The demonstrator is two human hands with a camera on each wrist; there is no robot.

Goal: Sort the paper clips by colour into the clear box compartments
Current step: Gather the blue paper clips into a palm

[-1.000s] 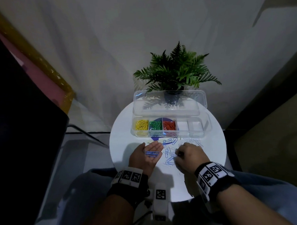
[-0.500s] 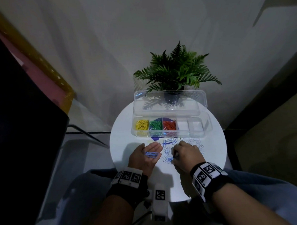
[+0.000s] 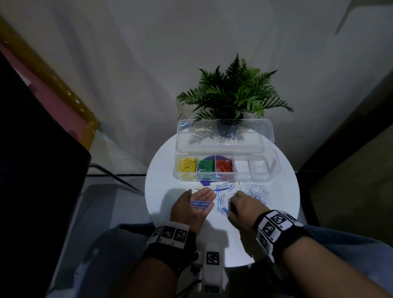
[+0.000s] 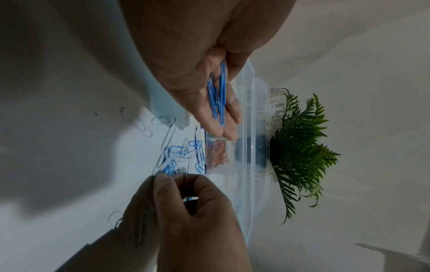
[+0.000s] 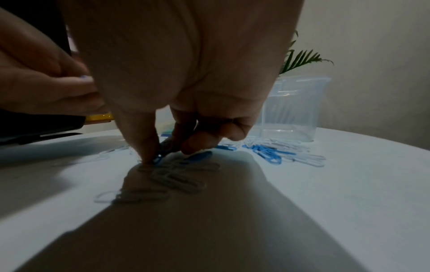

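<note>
While blue and white paper clips (image 3: 241, 193) lie scattered on the round white bench (image 3: 283, 202) just in front of the clear box (image 3: 273, 172), the person's right hand (image 3: 242, 207) is down among them, thumb and forefinger pinching a blue clip (image 5: 160, 156) at the near edge of the pile. Left hand (image 3: 194, 207) lies palm-up beside it, fingers relaxed and flat, a few blue clips in the palm (image 3: 201, 203). Box lid stands up at the back. Compartments from the person's left: yellow clips (image 3: 187, 165), green clips (image 3: 205, 165), red clips (image 3: 223, 166); the two on the right show only white, contents unclear. A blue round patch (image 3: 206, 183) shows under the box's front edge. Behind the box stands a potted fern (image 3: 234, 94). Both wrists wear black bands with square-coded markers. Pale curtain behind; dark panel at far left.
</note>
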